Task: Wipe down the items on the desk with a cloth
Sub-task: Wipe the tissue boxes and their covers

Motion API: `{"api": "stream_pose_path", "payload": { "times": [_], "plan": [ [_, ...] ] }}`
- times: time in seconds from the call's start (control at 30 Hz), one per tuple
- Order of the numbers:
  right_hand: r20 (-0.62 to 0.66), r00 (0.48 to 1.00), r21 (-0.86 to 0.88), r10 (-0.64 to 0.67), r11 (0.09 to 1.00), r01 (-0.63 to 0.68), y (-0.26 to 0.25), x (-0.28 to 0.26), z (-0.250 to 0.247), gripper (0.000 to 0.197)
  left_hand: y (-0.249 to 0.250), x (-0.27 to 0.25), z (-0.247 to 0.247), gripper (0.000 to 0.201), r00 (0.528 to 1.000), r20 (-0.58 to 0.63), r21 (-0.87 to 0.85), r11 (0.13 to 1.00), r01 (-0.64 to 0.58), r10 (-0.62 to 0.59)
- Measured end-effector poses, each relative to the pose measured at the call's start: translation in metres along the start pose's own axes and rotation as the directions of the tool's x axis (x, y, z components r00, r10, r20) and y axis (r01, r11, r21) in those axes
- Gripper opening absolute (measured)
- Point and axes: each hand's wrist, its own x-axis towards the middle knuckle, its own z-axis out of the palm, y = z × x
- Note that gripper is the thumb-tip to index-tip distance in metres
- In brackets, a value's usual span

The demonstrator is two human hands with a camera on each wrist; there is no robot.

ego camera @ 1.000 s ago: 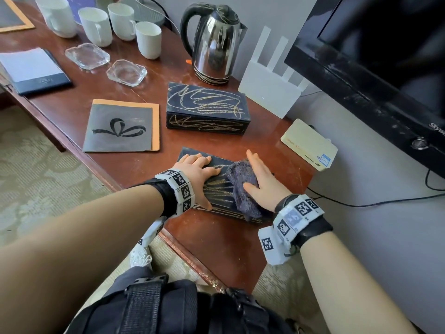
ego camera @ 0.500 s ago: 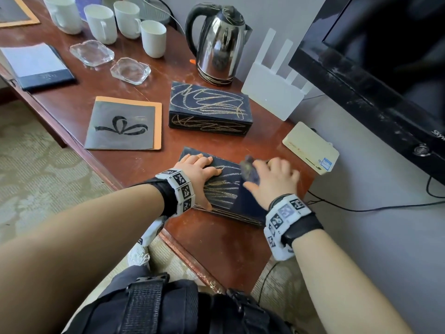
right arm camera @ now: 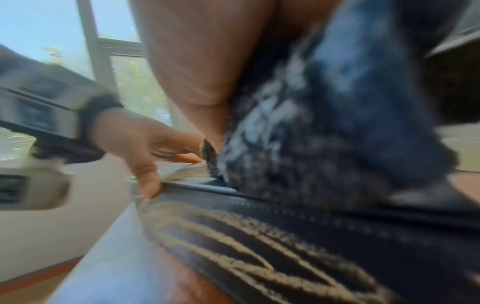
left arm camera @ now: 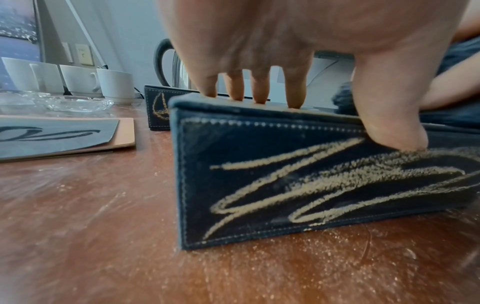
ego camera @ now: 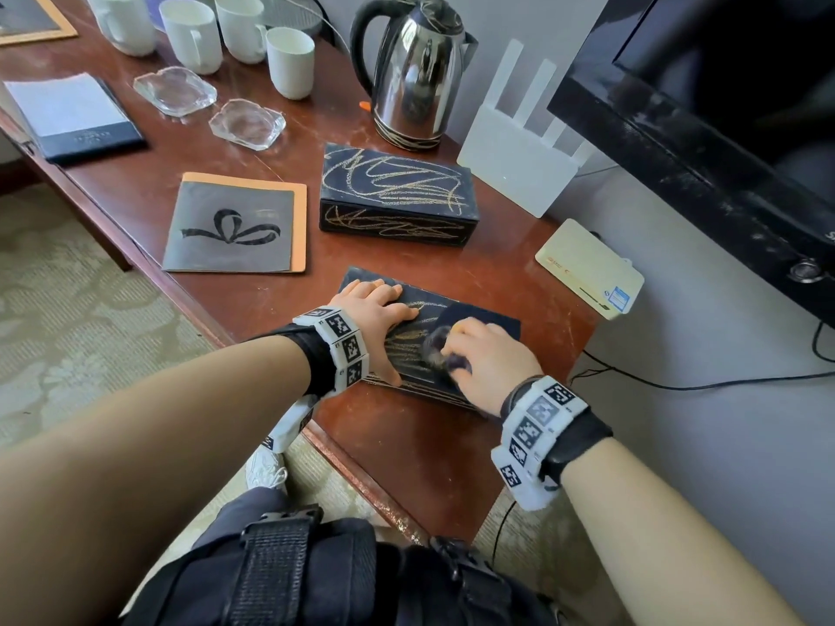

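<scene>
**Cloth on the near box**

Left hand lies flat, fingers straight, on the dark box at centre frame. Right hand curls round the cloth atop it. Scratched brown desk; window upper left in the right wrist view.

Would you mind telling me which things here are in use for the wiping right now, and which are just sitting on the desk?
In use:
- cloth in the right hand
- near black box, steadied by the left hand

Lying about:
- far black box
- kettle
- mugs
- glass dishes
- folder
- router
</scene>
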Motion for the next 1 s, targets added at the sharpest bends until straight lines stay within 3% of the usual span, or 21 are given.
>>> {"api": "stream_pose_path", "payload": {
  "times": [0.07,0.1,0.13,0.2,0.27,0.3,0.37,0.43,0.5,0.57,0.63,0.67,0.73,0.77,0.83,0.9,0.97,1.0],
  "plan": [
    [0.133,0.987,0.008,-0.089,0.996,0.089,0.006,-0.005,-0.012,0.021,0.000,0.000,0.001,0.098,1.000,-0.005,0.003,1.000,-0.003,0.003],
    [0.137,0.987,0.000,-0.084,0.996,0.085,0.011,-0.001,-0.018,0.021,0.000,0.000,0.001,0.098,1.000,-0.007,0.002,1.000,-0.004,0.004],
    [0.086,0.996,-0.008,-0.036,0.999,0.036,0.018,0.005,-0.022,0.021,0.000,0.000,0.000,0.098,1.000,-0.008,0.001,1.000,-0.004,0.004],
    [-0.083,0.979,0.065,0.185,0.982,-0.180,0.028,0.019,-0.024,0.023,0.000,0.000,0.000,0.098,1.000,-0.007,0.002,1.000,-0.002,0.002],
    [-0.106,0.933,0.141,0.344,0.934,-0.328,0.024,0.028,-0.016,0.029,0.001,0.000,-0.001,0.098,1.000,-0.004,0.002,1.000,0.000,0.000],
    [-0.100,0.930,0.116,0.353,0.933,-0.342,0.017,0.028,-0.009,0.030,0.001,0.000,-0.001,0.098,1.000,-0.004,0.002,1.000,0.000,0.000],
    [-0.117,0.963,0.043,0.242,0.970,-0.239,0.000,0.019,0.001,0.027,0.000,0.001,0.001,0.100,1.000,-0.006,-0.003,1.000,-0.001,0.001],
    [-0.067,0.997,0.031,0.027,0.999,-0.025,-0.010,0.003,0.007,0.026,-0.001,0.001,0.003,0.103,1.000,-0.014,-0.008,1.000,-0.002,0.002],
    [0.061,0.991,0.082,-0.123,0.990,0.118,-0.007,-0.008,0.000,0.027,-0.002,0.002,0.004,0.105,1.000,-0.029,-0.013,1.000,-0.004,0.003],
    [0.173,0.972,0.091,-0.158,0.985,0.144,0.003,-0.005,-0.017,0.026,-0.002,0.002,0.003,0.107,0.999,-0.035,-0.016,1.000,-0.003,0.002],
    [0.068,0.997,0.091,-0.041,0.995,0.035,0.015,0.010,-0.025,0.026,-0.002,0.002,0.003,0.110,1.000,-0.025,-0.020,1.000,0.008,-0.008],
    [-0.037,0.994,0.136,0.102,0.986,-0.096,0.019,0.018,-0.025,0.026,-0.002,0.003,0.003,0.111,1.000,-0.025,-0.019,1.000,0.011,-0.011],
    [-0.122,0.924,0.222,0.363,0.917,-0.332,0.020,0.030,-0.016,0.030,-0.002,0.003,0.003,0.111,0.999,-0.028,-0.016,1.000,0.015,-0.015],
    [-0.120,0.913,0.186,0.390,0.912,-0.365,0.014,0.033,-0.010,0.031,-0.002,0.003,0.004,0.111,0.999,-0.028,-0.014,1.000,0.016,-0.016],
    [-0.116,0.962,0.060,0.248,0.968,-0.242,0.002,0.029,0.000,0.030,-0.002,0.003,0.003,0.111,1.000,-0.026,-0.013,1.000,0.014,-0.015],
    [-0.038,0.999,0.006,-0.026,1.000,0.026,-0.006,0.019,0.003,0.031,-0.003,0.004,0.004,0.112,0.999,-0.031,-0.021,1.000,0.015,-0.016],
    [0.131,0.968,0.062,-0.215,0.976,0.208,-0.003,0.011,-0.003,0.031,-0.004,0.004,0.006,0.114,0.999,-0.044,-0.031,0.999,0.013,-0.014],
    [0.200,0.948,0.111,-0.249,0.967,0.231,0.003,0.011,-0.009,0.030,-0.004,0.005,0.006,0.114,0.999,-0.047,-0.031,0.999,0.011,-0.013]
  ]
}}
